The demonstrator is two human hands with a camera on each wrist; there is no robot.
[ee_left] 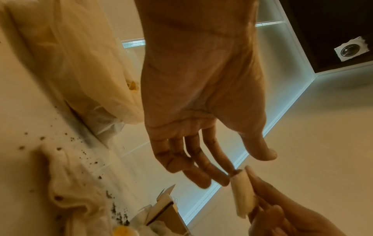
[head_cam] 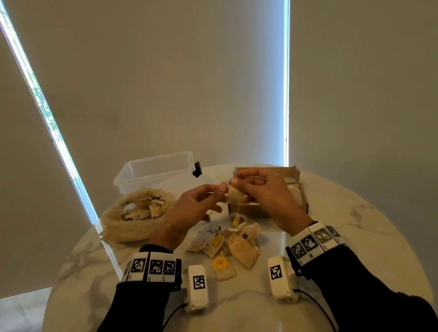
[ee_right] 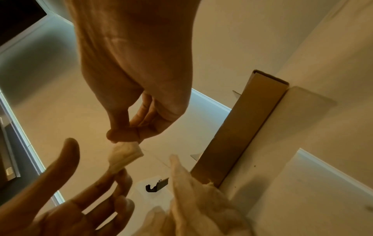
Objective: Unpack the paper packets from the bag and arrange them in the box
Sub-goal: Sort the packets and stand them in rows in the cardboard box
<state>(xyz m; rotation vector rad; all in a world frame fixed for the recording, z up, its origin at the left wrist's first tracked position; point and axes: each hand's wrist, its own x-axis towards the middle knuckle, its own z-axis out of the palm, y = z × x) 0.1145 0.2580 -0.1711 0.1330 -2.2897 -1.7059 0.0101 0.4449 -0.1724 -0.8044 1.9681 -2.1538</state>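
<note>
My right hand (head_cam: 236,182) pinches a beige paper packet (head_cam: 236,196) by its top edge, just above the near left corner of the brown cardboard box (head_cam: 296,175). A string with a yellow tag (head_cam: 236,220) hangs from the packet. In the right wrist view my right hand (ee_right: 123,137) holds the packet (ee_right: 125,154) between thumb and fingers. My left hand (head_cam: 219,196) is open beside it. In the left wrist view its straight fingertips (ee_left: 226,180) touch the packet's end (ee_left: 243,196) and the thumb stays apart. The cloth bag (head_cam: 128,226) lies at the left with several packets inside.
A loose pile of packets (head_cam: 235,243) lies on the round marble table (head_cam: 351,233) between my wrists, with spilled dark grains (head_cam: 213,230) beside it. A clear plastic container (head_cam: 157,171) stands behind the bag. Blinds hang just past the table's far edge.
</note>
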